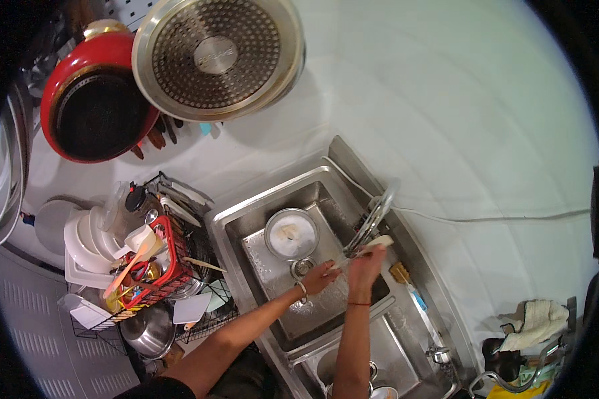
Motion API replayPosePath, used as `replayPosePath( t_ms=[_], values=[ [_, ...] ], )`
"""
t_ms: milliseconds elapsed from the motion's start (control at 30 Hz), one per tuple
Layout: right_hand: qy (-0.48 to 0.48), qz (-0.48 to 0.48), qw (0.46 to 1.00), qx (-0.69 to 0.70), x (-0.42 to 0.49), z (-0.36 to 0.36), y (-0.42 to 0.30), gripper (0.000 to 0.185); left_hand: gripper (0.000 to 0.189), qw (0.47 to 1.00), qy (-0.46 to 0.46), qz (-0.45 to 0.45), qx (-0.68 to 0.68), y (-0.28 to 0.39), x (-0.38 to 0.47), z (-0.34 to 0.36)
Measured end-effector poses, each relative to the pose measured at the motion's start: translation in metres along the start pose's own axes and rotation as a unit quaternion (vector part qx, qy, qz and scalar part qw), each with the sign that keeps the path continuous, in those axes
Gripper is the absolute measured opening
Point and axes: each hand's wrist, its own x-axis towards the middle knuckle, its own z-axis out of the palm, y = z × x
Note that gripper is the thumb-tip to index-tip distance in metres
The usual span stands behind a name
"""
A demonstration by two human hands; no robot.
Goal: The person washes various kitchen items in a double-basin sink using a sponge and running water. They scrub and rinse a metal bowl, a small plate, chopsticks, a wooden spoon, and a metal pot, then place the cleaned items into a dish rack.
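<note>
Over the upper basin of a steel double sink (307,319), both my hands are on a pale, long-handled utensil (383,241), likely a spatula. My left hand (321,278) has its fingers on the lower end of the handle. My right hand (368,264), slightly blurred, grips it nearer the broad pale end and hides part of it. The chrome faucet (379,217) arches just above, its spout close to the utensil. Left of the hands, a round metal bowl (317,239) stands in the basin, filled with white foam (292,244). A drain strainer (302,268) lies between bowl and left hand.
Left of the sink, a black wire dish rack (199,331) holds white bowls (77,244) and a red utensil basket (172,269). A scrubbing brush (400,273) lies on the right ledge. Pans (218,55) hang overhead. Dishes (383,393) sit in the lower basin.
</note>
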Motion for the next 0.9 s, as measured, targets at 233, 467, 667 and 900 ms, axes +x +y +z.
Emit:
replayPosePath(
  t_ms=[233, 467, 667, 900],
  values=[
    [-0.007, 0.120, 0.993, 0.011, -0.004, -0.012, 0.013, 0.027, 0.031, 0.988, 0.047, 0.129, 0.066, -0.010, 0.040, 0.019],
    [-0.161, 0.290, 0.936, 0.120, 0.000, -0.062, 0.046, 0.035, 0.022, 0.977, 0.002, -0.197, -0.079, 0.020, -0.041, 0.020],
    [-0.007, 0.374, 0.901, 0.220, 0.010, -0.069, 0.060, 0.027, 0.021, 0.980, 0.103, -0.153, -0.075, 0.021, -0.088, 0.016],
    [0.012, 0.416, 0.887, 0.201, 0.001, -0.057, 0.060, 0.018, 0.023, 0.981, 0.024, -0.146, 0.125, 0.038, -0.117, -0.016]
  ],
)
